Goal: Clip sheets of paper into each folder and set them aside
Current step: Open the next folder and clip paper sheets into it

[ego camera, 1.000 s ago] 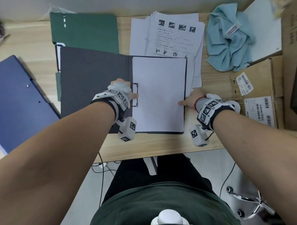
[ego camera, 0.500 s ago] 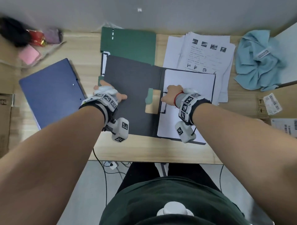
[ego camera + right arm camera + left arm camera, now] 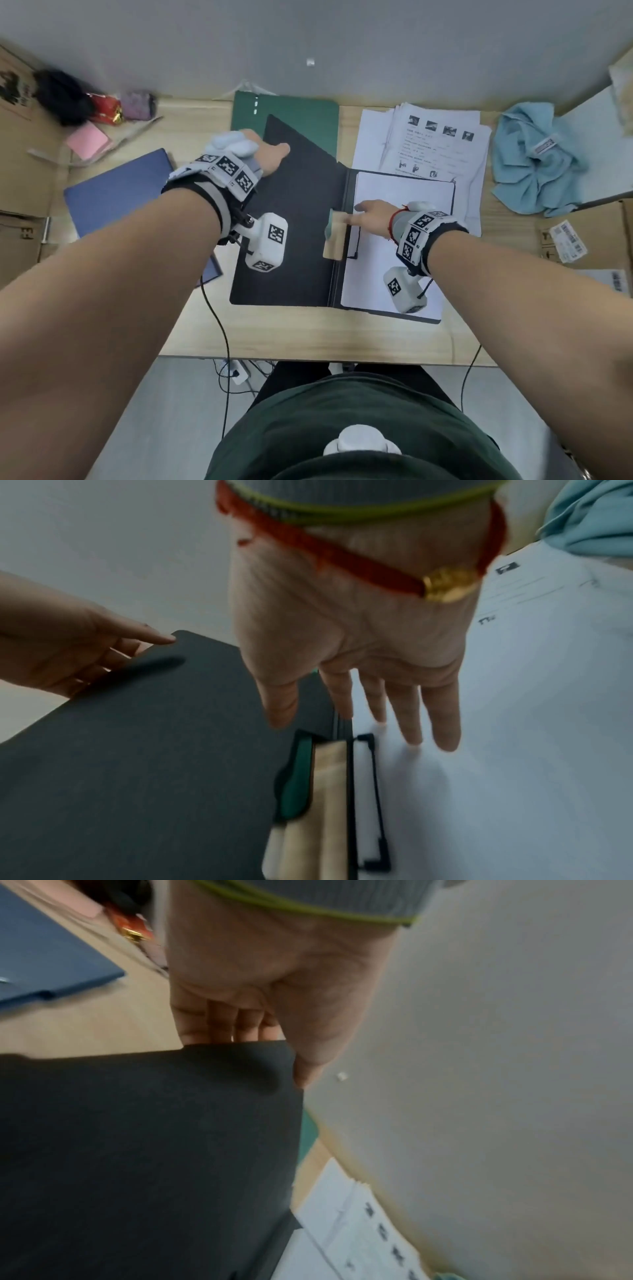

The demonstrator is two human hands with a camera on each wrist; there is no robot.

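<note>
Head view: a light wooden desk (image 3: 291,329) runs across the middle of the frame against a plain grey wall (image 3: 308,41). At its centre lies the black folder (image 3: 301,219), open, its left cover tilted up off the desk. The left hand (image 3: 260,154) grasps that cover's far corner, thumb on top. A blank white sheet (image 3: 404,240) lies in the folder's right half under the black wire clip (image 3: 354,240). The right hand (image 3: 371,214) rests on the sheet near the spine, fingers straight, grasping nothing. A green folder (image 3: 294,113) lies behind, a blue folder (image 3: 116,195) at centre left, a stack of printed papers (image 3: 435,140) at upper right, and a light blue cloth (image 3: 534,161) further right. Cardboard boxes (image 3: 589,236) flank the desk.

Left wrist view: the fingers (image 3: 222,1023) go behind the cover's edge and the thumb lies along its corner; blue folder in the upper left, papers at the bottom.

Right wrist view: outstretched fingers (image 3: 441,715) touch the sheet beside the clip (image 3: 373,791); the left hand (image 3: 78,653) grips the cover at left.
</note>
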